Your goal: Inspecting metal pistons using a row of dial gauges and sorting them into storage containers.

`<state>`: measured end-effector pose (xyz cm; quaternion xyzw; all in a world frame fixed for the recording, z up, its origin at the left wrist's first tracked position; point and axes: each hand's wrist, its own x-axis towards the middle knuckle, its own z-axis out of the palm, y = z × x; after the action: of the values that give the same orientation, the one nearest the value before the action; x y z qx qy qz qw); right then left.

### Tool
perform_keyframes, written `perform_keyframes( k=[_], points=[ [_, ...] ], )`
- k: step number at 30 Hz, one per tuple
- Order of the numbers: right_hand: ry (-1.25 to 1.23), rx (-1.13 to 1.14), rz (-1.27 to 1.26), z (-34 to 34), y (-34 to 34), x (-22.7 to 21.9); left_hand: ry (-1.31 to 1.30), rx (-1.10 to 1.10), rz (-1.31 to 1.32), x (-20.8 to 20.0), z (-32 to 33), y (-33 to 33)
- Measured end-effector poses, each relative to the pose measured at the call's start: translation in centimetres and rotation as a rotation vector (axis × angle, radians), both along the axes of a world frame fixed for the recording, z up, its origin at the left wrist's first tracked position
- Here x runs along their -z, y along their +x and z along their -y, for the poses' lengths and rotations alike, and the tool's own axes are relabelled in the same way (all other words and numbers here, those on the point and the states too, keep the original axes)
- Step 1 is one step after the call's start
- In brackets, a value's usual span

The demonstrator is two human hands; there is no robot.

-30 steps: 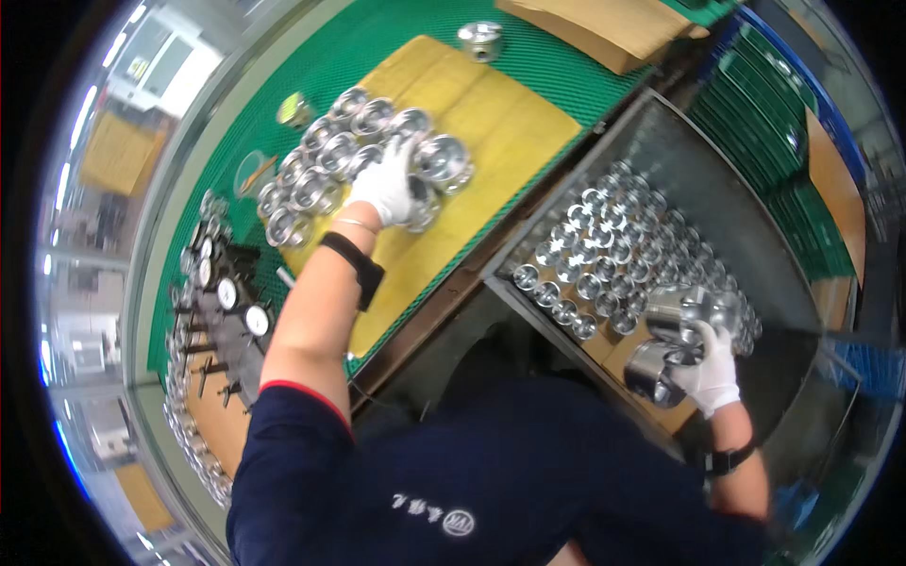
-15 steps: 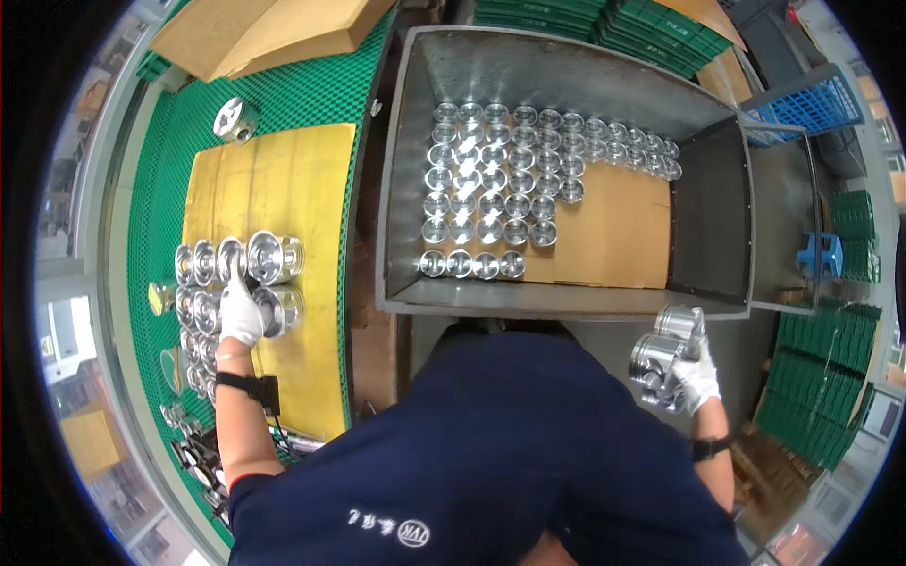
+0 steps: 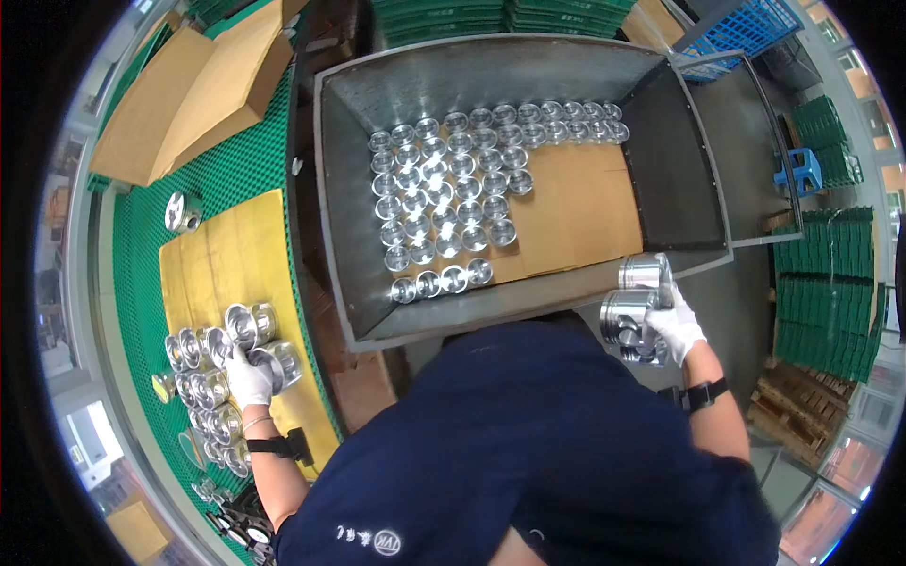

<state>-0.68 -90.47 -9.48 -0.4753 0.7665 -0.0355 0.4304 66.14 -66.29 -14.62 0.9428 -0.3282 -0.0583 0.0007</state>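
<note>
My gloved left hand (image 3: 247, 382) is closed on a silver piston (image 3: 223, 345) in the group of pistons at the left, its fingers at the piston's open end. Two larger-looking pistons, one of them a shiny piston (image 3: 251, 324), lie on their sides right beside it. Over at the right, my gloved right hand (image 3: 675, 325) grips several pistons (image 3: 630, 316) stacked together, held at the near right edge of a grey metal box (image 3: 528, 307). That hand's fingers are partly hidden behind the pistons.
Rows of upright pistons (image 3: 444, 193) stand on cardboard (image 3: 576, 212) inside the box. A yellow board (image 3: 222, 250) on green mesh (image 3: 142, 245) carries the left group. A lone piston (image 3: 182, 212) lies farther back, near an opened carton (image 3: 193, 104). Green trays (image 3: 826, 292) are stacked at right.
The view has turned, so the box sits farther left and tilted. My right hand has risen with its pistons to the box's near right edge. My left hand stays at the same pistons.
</note>
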Motion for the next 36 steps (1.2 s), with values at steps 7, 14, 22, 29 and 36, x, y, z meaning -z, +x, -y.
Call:
perform_keyframes(
  k=[7,14,22,29,36],
  points=[
    [0.015,-0.157,0.079,10.5,-9.4,3.8,-0.004,-0.013,-0.205,-3.5,1.1,-1.7],
    [0.062,-0.541,-0.218,24.3,-15.8,7.7,0.235,0.047,-0.325,-11.0,15.7,-23.0],
    [0.317,-0.836,-0.407,35.4,-18.6,19.3,0.265,0.825,-0.469,-0.2,37.1,-43.6],
    [0.438,-0.966,-0.448,41.0,-16.6,31.6,0.581,1.325,-0.513,22.0,47.8,-52.3],
    [0.271,-0.996,-0.49,42.5,-15.7,43.6,0.456,1.591,-0.481,40.5,50.4,-55.8]
  ],
)
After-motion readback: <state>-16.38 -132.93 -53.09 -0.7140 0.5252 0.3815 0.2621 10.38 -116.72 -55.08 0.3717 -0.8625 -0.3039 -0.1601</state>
